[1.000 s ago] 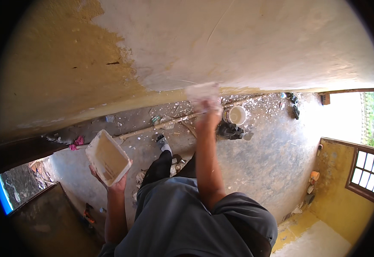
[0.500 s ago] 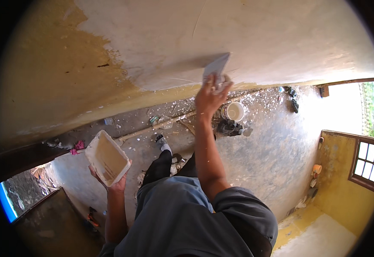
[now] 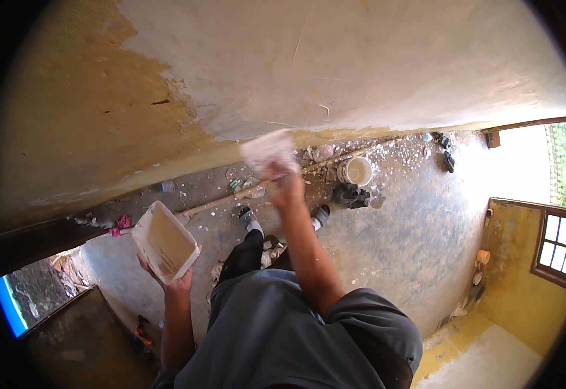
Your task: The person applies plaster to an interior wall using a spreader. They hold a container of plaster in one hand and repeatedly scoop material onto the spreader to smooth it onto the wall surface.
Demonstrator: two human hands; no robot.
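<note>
My left hand (image 3: 180, 280) is closed around the lower end of a pale rectangular tub (image 3: 165, 243), tilted so its inside shows, with smears of filler on its walls. In my right hand (image 3: 287, 188), blurred by motion, is a broad putty knife (image 3: 268, 148) with a whitish blade. The blade is in front of the wall's lower edge and looks apart from it. Ahead, the wall (image 3: 373, 65) has a broad coat of whitish filler, and bare yellow paint (image 3: 101, 123) lies to the left. Thin ridges mark the coat near its bottom.
A long pole (image 3: 231, 193) lies along the wall's foot among white flakes. A white bucket (image 3: 358, 171) stands beside a black plastic bag (image 3: 349, 194) at the right. Pink cloth (image 3: 122, 223) lies at left. A barred window (image 3: 560, 240) is far right.
My right hand has drawn the putty knife off the wall, moving it left and down toward me. My left hand and the tub have barely moved.
</note>
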